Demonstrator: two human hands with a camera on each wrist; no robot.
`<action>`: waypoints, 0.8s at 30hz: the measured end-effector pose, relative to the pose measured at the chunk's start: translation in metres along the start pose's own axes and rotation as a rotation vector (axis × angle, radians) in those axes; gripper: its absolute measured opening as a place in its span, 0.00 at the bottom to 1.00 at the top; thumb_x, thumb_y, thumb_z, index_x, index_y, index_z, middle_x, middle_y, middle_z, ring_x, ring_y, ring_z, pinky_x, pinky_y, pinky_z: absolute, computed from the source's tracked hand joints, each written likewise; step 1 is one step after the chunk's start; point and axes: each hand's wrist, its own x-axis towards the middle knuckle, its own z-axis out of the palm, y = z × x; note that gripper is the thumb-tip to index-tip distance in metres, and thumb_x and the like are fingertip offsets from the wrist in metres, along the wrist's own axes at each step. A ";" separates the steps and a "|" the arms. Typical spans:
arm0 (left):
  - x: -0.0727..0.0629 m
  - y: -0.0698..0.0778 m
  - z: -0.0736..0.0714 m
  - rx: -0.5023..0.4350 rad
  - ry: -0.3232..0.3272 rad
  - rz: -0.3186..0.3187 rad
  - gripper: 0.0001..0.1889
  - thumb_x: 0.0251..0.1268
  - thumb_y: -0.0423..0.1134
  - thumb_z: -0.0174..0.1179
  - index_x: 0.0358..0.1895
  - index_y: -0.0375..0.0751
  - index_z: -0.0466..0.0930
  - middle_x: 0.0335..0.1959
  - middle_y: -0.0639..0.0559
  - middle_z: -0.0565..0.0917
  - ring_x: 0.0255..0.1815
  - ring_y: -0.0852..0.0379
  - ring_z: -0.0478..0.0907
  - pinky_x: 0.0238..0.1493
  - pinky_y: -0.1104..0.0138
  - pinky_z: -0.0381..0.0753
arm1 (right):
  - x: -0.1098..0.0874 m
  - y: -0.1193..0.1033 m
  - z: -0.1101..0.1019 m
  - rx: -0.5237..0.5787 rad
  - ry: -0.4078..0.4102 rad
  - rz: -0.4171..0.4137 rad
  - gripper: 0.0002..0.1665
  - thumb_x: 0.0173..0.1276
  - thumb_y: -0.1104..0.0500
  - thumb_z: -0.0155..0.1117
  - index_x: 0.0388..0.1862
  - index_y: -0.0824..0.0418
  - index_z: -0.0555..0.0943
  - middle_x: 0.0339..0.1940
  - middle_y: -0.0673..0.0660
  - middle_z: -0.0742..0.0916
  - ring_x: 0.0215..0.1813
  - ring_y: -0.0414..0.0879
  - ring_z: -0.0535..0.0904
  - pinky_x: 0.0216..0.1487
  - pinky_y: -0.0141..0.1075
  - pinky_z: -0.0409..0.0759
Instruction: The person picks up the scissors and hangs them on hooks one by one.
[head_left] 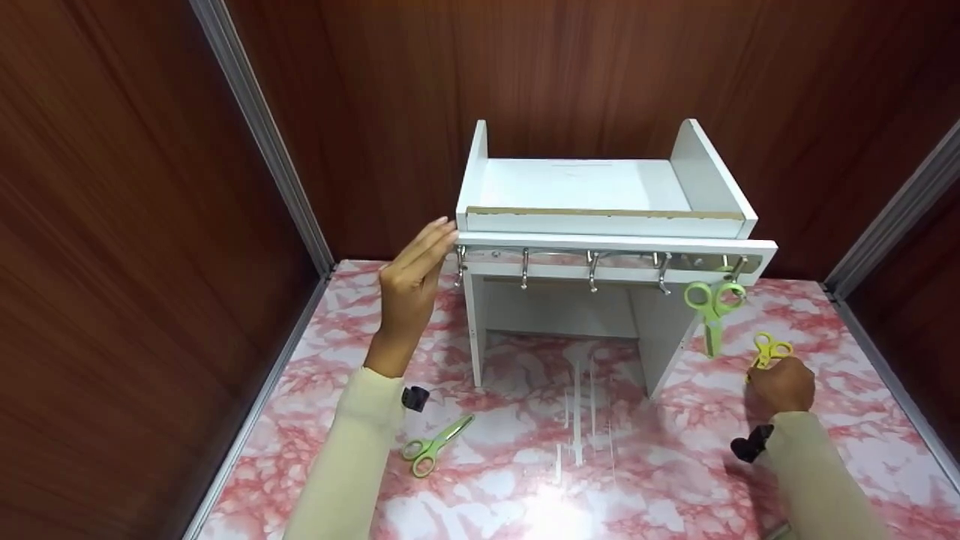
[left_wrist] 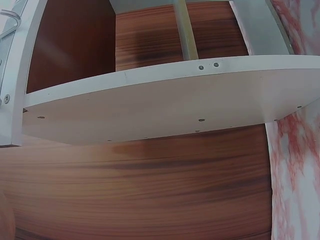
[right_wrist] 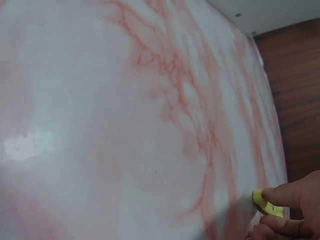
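Observation:
A white shelf unit (head_left: 555, 223) with a hook rail (head_left: 559, 259) along its front stands in the middle of the head view. My left hand (head_left: 412, 274) rests with straight fingers against the unit's left end, by the rail. Over on the right, my right hand (head_left: 784, 384) pinches yellow scissors (head_left: 763, 351), whose handle loops point away from me. Thumb and fingers grip their yellow part in the right wrist view. Green scissors (head_left: 712, 311) hang from the rightmost hook. Another pair of green scissors (head_left: 442, 444) lies on the table, in front of the unit on the left.
The red-and-white marbled table (head_left: 300, 442) runs up to dark wood panels (head_left: 390, 90) at the back and sides. Metal strips (head_left: 262, 135) line the corners. Several hooks along the rail stick out toward me. Pale streaks (head_left: 577, 412) mark the tabletop ahead of the unit.

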 end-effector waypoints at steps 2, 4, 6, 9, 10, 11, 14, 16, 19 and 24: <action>0.000 0.000 0.000 0.002 0.000 -0.001 0.13 0.64 0.23 0.65 0.49 0.35 0.89 0.52 0.45 0.88 0.59 0.48 0.83 0.62 0.60 0.83 | 0.001 0.001 -0.002 0.006 -0.021 0.024 0.18 0.66 0.57 0.63 0.34 0.75 0.79 0.23 0.61 0.82 0.29 0.56 0.77 0.25 0.42 0.74; 0.000 0.001 0.000 0.002 0.000 -0.003 0.13 0.64 0.23 0.65 0.49 0.35 0.89 0.52 0.44 0.88 0.59 0.48 0.83 0.62 0.60 0.83 | 0.002 0.002 -0.003 0.005 -0.023 0.031 0.16 0.65 0.57 0.62 0.32 0.73 0.79 0.20 0.58 0.81 0.27 0.54 0.75 0.23 0.40 0.72; 0.000 0.001 0.000 0.003 0.000 -0.004 0.13 0.64 0.23 0.65 0.49 0.35 0.89 0.52 0.44 0.88 0.59 0.48 0.83 0.62 0.60 0.82 | 0.002 0.002 -0.004 0.008 -0.026 0.039 0.16 0.65 0.57 0.61 0.31 0.73 0.79 0.19 0.57 0.80 0.27 0.53 0.74 0.23 0.39 0.71; 0.001 0.002 0.000 0.003 -0.002 -0.003 0.13 0.64 0.23 0.65 0.50 0.35 0.89 0.52 0.44 0.88 0.59 0.48 0.83 0.62 0.60 0.82 | 0.000 0.002 -0.004 0.021 -0.029 0.054 0.16 0.66 0.57 0.61 0.31 0.72 0.78 0.19 0.56 0.79 0.27 0.53 0.73 0.23 0.40 0.71; 0.001 0.002 0.000 0.003 -0.003 -0.003 0.13 0.64 0.23 0.65 0.50 0.35 0.89 0.52 0.44 0.88 0.59 0.48 0.83 0.62 0.60 0.82 | 0.000 0.002 -0.004 0.030 -0.035 0.065 0.16 0.66 0.57 0.60 0.32 0.72 0.77 0.19 0.56 0.79 0.27 0.53 0.73 0.23 0.40 0.71; 0.001 0.002 0.000 0.001 -0.003 -0.003 0.13 0.64 0.23 0.65 0.50 0.35 0.89 0.52 0.44 0.88 0.59 0.48 0.83 0.62 0.60 0.82 | -0.001 0.002 -0.005 0.040 -0.044 0.075 0.15 0.66 0.57 0.60 0.33 0.72 0.77 0.20 0.56 0.78 0.27 0.53 0.73 0.23 0.40 0.71; 0.001 0.002 0.000 -0.004 -0.007 -0.002 0.13 0.64 0.23 0.65 0.50 0.35 0.89 0.52 0.44 0.88 0.59 0.47 0.83 0.62 0.60 0.82 | -0.002 0.002 -0.006 0.061 -0.066 0.093 0.15 0.66 0.58 0.59 0.35 0.72 0.77 0.21 0.57 0.78 0.28 0.53 0.73 0.23 0.40 0.72; 0.001 0.003 0.000 -0.004 -0.006 0.000 0.13 0.64 0.23 0.65 0.50 0.35 0.89 0.52 0.44 0.88 0.59 0.47 0.83 0.62 0.60 0.82 | -0.003 0.002 -0.007 0.067 -0.067 0.086 0.14 0.65 0.58 0.59 0.33 0.71 0.77 0.21 0.57 0.78 0.27 0.53 0.72 0.23 0.40 0.72; 0.001 0.003 0.000 -0.002 -0.004 0.001 0.13 0.64 0.23 0.65 0.49 0.35 0.89 0.52 0.44 0.88 0.59 0.47 0.83 0.62 0.60 0.82 | -0.005 0.003 -0.005 0.065 -0.051 0.053 0.13 0.63 0.59 0.59 0.28 0.69 0.76 0.18 0.56 0.77 0.25 0.52 0.71 0.22 0.40 0.70; 0.001 0.002 -0.001 -0.003 -0.002 -0.002 0.13 0.64 0.23 0.65 0.49 0.35 0.89 0.52 0.44 0.88 0.59 0.48 0.83 0.62 0.60 0.83 | -0.008 0.001 -0.001 0.059 -0.009 0.028 0.16 0.65 0.58 0.59 0.23 0.68 0.76 0.15 0.55 0.76 0.22 0.51 0.69 0.21 0.39 0.68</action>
